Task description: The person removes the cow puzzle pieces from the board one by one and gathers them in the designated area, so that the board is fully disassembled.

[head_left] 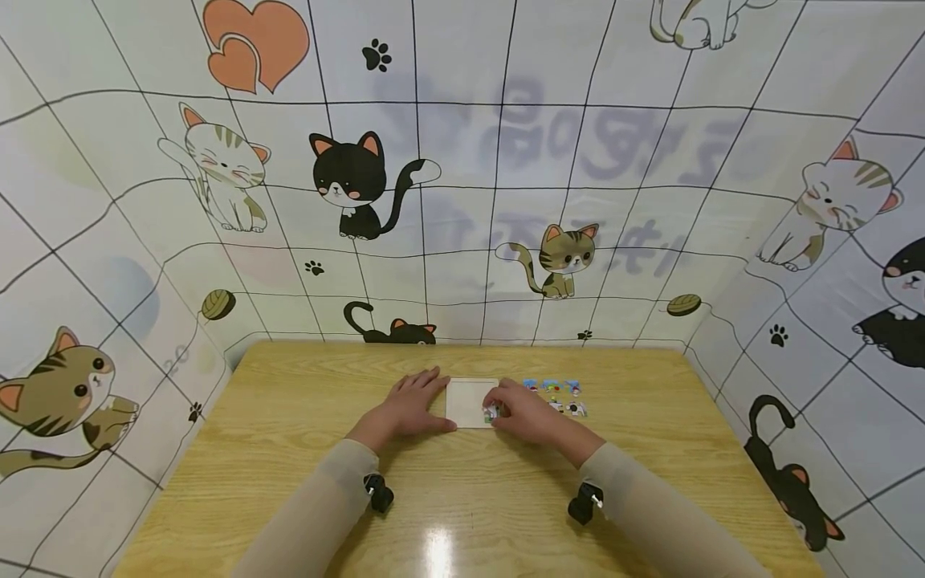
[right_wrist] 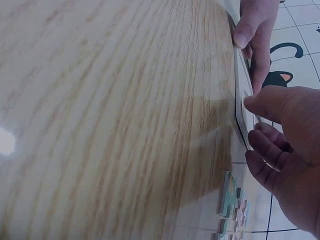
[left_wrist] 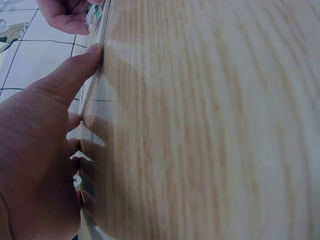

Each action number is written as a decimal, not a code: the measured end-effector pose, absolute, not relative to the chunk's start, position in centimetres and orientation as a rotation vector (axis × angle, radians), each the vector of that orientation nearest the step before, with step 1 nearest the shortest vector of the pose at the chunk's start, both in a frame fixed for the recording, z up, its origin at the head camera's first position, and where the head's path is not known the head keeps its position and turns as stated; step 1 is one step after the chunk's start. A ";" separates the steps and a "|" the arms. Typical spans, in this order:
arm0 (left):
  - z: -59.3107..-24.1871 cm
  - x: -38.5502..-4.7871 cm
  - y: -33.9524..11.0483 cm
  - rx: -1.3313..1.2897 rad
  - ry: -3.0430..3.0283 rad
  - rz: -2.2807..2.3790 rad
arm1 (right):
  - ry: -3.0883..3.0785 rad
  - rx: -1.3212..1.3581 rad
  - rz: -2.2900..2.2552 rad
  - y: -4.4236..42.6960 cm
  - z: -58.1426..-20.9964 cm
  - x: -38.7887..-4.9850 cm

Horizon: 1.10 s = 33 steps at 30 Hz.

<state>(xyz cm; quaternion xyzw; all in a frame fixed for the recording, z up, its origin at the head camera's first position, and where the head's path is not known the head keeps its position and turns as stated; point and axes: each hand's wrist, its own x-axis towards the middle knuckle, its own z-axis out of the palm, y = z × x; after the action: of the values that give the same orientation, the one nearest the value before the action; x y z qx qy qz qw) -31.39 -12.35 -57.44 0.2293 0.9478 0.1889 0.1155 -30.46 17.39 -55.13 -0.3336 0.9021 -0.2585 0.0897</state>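
Note:
A pale rectangular puzzle tray [head_left: 466, 393] lies flat near the back of the wooden table. My left hand [head_left: 412, 408] rests at its left side, fingers spread, with the thumb [left_wrist: 87, 60] touching the front edge in the left wrist view. With curled fingertips, my right hand [head_left: 531, 413] pinches a colourful puzzle piece [head_left: 490, 414] over the tray's front right corner. The fingers partly hide that piece, so whether it touches the tray floor cannot be told. Several loose puzzle pieces [head_left: 572, 388] lie in rows just right of the tray, partly behind the right hand.
The wooden table [head_left: 303, 466] extends around the tray, and light glares off its front part. A cloth wall [head_left: 462, 177] printed with cats and grid lines rises behind and at both sides. In the right wrist view, loose pieces [right_wrist: 229, 195] sit close below the right hand.

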 end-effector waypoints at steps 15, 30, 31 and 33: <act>-57.3 -31.6 -12.4 0.664 2.761 0.550 | 2.648 -1.019 -0.937 18.8 -54.6 -29.5; -58.6 -32.2 -12.8 0.693 2.734 0.637 | 2.665 -0.989 -1.039 21.9 -54.0 -28.4; -58.6 -32.2 -12.8 0.694 2.736 0.632 | 2.676 -0.990 -1.038 22.2 -54.0 -28.4; -58.1 -31.9 -12.6 0.688 2.738 0.622 | 2.691 -0.986 -1.051 22.8 -54.1 -28.3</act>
<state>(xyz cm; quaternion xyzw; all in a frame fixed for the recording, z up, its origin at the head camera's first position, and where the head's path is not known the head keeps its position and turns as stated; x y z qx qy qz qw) -31.89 -12.61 -58.06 0.2360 0.9397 0.2135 0.1253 -28.30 22.81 -54.05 -0.3226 0.8807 -0.3440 0.0448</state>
